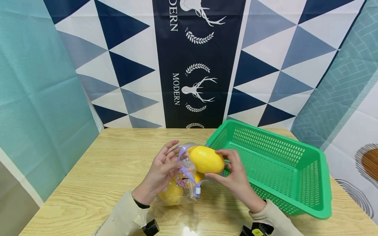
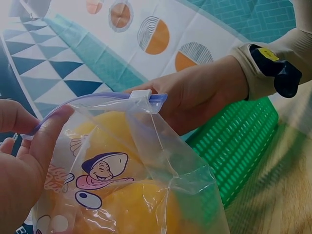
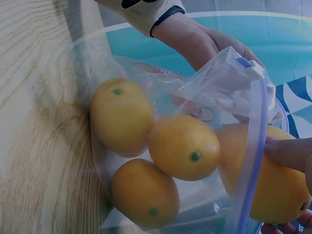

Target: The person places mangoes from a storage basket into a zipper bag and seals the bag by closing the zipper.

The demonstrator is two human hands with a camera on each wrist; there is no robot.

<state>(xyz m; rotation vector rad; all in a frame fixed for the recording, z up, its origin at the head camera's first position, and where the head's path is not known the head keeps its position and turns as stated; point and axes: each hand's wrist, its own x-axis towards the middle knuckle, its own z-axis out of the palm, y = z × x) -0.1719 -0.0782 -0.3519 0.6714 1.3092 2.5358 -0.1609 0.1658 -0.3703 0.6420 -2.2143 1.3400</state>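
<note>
A clear zip bag (image 1: 190,196) with a purple zip rim, a white slider (image 2: 140,99) and printed cartoon figures stands on the table. My left hand (image 1: 160,168) pinches the bag's rim between thumb and finger. My right hand (image 1: 237,170) grips a large, smooth, oval yellow fruit (image 1: 206,159) at the bag's mouth, thumb below and fingers round its right end. Part of that fruit is inside the rim. Deeper in the bag, the right wrist view shows three more yellow fruits (image 3: 122,117), each with a green stem spot.
A green perforated plastic basket (image 1: 323,173) stands to the right, close to my right hand. Both rest on a light wooden table (image 1: 118,157). Patterned cloth (image 1: 130,65) hangs behind the table, with a teal cloth (image 1: 44,82) at the left.
</note>
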